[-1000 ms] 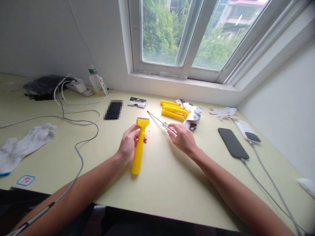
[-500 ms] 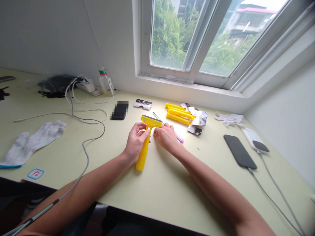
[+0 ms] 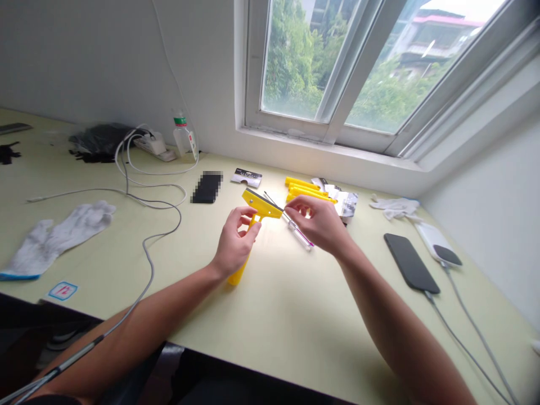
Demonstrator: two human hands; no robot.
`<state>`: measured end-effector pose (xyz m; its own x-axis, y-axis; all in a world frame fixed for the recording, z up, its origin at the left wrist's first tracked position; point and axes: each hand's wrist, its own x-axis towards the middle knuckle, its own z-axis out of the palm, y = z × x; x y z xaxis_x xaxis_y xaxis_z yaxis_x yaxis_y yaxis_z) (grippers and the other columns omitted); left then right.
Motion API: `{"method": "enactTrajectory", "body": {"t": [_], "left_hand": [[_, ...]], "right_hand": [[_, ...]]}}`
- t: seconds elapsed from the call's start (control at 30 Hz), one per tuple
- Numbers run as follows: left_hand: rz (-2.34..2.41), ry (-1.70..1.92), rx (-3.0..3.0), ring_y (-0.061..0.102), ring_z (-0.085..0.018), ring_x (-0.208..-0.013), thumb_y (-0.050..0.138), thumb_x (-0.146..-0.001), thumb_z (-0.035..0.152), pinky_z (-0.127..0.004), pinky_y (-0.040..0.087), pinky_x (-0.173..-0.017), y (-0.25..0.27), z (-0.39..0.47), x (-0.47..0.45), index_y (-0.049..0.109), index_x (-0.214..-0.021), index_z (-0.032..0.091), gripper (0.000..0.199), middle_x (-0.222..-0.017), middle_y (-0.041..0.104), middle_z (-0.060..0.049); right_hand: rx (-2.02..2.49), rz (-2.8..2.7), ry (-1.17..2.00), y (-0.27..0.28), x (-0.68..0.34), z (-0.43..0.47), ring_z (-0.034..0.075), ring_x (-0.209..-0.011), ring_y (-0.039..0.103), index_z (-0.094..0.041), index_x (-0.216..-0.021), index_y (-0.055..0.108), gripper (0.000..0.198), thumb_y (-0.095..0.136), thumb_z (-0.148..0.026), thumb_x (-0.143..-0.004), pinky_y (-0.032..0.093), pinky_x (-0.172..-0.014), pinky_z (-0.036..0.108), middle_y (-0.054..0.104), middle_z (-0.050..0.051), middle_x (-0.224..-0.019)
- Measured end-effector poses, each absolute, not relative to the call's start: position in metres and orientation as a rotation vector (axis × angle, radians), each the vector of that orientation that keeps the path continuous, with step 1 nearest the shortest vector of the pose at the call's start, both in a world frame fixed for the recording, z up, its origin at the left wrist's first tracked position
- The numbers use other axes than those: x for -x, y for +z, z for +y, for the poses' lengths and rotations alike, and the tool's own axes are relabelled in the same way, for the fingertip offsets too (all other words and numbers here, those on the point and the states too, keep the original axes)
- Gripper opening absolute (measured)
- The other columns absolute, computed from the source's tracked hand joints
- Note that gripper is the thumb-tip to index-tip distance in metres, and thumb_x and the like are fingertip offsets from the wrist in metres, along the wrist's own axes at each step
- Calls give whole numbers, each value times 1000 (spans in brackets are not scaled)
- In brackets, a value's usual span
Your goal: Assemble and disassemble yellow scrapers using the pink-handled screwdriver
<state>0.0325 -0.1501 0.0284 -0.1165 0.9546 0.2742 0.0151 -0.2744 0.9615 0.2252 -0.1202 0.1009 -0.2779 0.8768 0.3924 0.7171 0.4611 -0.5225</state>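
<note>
My left hand is wrapped around the neck of a yellow scraper, just below its wide head. The handle slants down toward me, partly hidden behind the hand. Along the head's upper edge runs a dark strip, with small metal screws on its face. My right hand has its fingertips pinched together at the head's right end; whatever is between them is too small to make out. Under that hand, a screwdriver with a clear and purple handle lies on the table.
Several yellow handles and printed cards lie behind my right hand. Another card and a pixelated dark item sit further left. A phone, power bank, white gloves, cables and a bottle surround the work area.
My right hand has risen and moved right, from beneath the scraper head to its right end. The scraper head has tilted, its right end lower. The small piece on the table is now hidden.
</note>
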Motion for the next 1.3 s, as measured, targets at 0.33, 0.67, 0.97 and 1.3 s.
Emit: {"method": "enactTrajectory", "body": {"t": [0.33,0.67,0.97,1.3], "left_hand": [[1229,1498,-1751,59,-20,-104,62,-89,24,-26,51,-74,36,-165,-34,70,-108,28,22,-112,57,-6],[1236,1459,-1725,61,-18,-95,63,-89,25,-26,51,-72,35,-162,-32,71,-109,28,22,-112,58,-6],[1266,1207,-2169,60,-15,-79,50,-94,17,-33,55,-77,24,-153,-23,69,-119,35,36,-119,52,-7],[1237,1058,-2344,58,-13,-76,49,-95,18,-37,56,-76,20,-151,-21,66,-124,29,36,-127,46,-10]], "right_hand": [[1343,-2259,44,95,-204,-138,18,-72,58,-20,-80,64,10,58,-22,-86,37,-68,30,69,3,-75],[1338,-2113,337,92,-213,-125,18,-82,60,-22,-96,59,17,64,-26,-81,44,-72,30,66,4,-94],[1292,-2035,976,86,-223,-110,15,-74,65,-24,-117,51,33,59,-30,-86,49,-66,28,70,0,-83],[1805,-2501,407,71,-345,-141,20,-79,67,-24,-95,69,19,51,-24,-89,49,-70,31,72,5,-88]]}}
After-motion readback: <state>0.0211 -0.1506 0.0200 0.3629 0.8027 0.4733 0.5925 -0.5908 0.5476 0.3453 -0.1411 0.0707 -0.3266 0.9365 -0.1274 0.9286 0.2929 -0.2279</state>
